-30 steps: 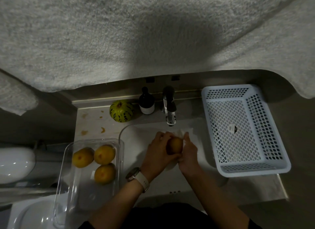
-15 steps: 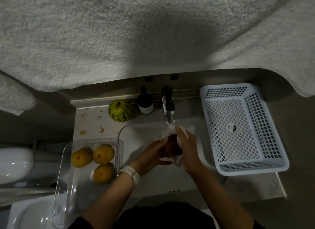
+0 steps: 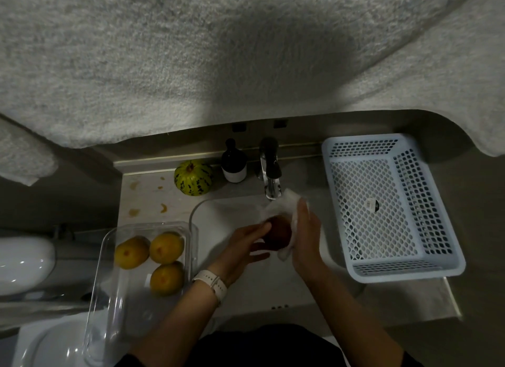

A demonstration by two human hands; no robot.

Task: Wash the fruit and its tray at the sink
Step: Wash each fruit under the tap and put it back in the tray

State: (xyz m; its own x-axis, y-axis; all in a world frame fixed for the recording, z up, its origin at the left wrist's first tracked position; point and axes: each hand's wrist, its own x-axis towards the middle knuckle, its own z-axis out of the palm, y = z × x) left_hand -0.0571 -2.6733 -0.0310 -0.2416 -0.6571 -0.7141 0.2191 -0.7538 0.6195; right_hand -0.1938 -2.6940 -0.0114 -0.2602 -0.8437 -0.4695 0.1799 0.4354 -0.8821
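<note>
While my left hand (image 3: 247,239) cradles the fruit (image 3: 277,232) over the sink (image 3: 218,216) with loose fingers, my right hand (image 3: 306,234) presses a white cloth (image 3: 287,202) against its right side, below the tap (image 3: 270,175).

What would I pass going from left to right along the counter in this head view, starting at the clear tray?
Clear tray holding three yellow fruits → striped green squash → dark bottle → faucet → right hand with a white cloth → white perforated basket.
</note>
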